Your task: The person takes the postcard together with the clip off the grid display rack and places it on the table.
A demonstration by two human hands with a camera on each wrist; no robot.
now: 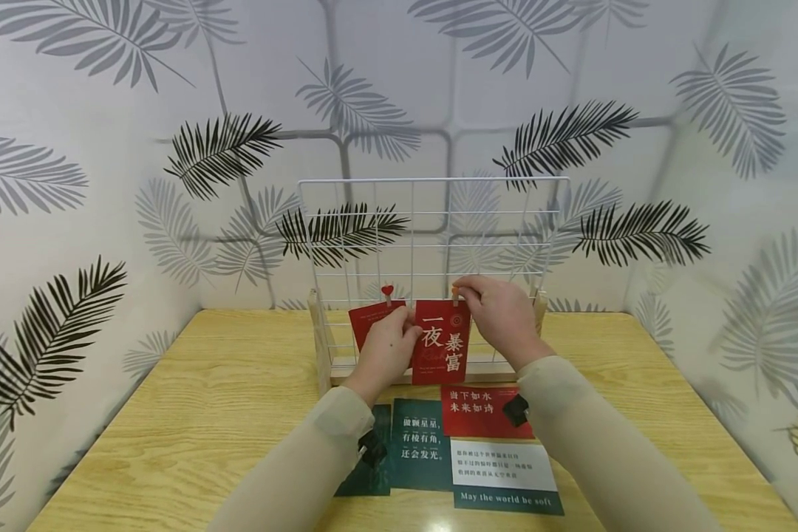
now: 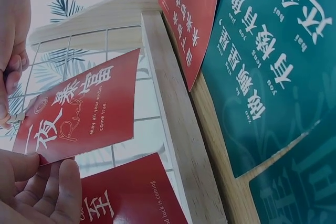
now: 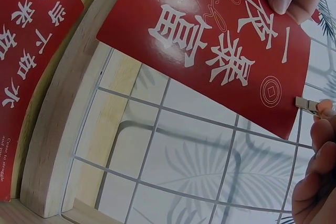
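Note:
At the white wire grid (image 1: 432, 179), my left hand (image 1: 392, 343) pinches the left edge of a red card (image 1: 439, 358) with white lettering between thumb and fingers. My right hand (image 1: 505, 314) pinches a small wooden clothespin (image 3: 307, 104) with an orange top, at the upper right corner of that card. The clothespin's jaws lie over the card's top edge, beside a grid wire. Left of it, a second red card (image 2: 131, 198) hangs tilted from a clothespin with a red heart (image 1: 388, 291). My left hand covers part of this second card in the head view.
The grid stands in a wooden base (image 1: 322, 347) on a wood-grain table (image 1: 226, 384). In front lie a red card (image 1: 479, 421), a green card (image 1: 419, 473), a white-and-green card (image 1: 505, 484) and a dark green card (image 1: 380, 480) partly under my left sleeve. Leaf-patterned walls surround the table.

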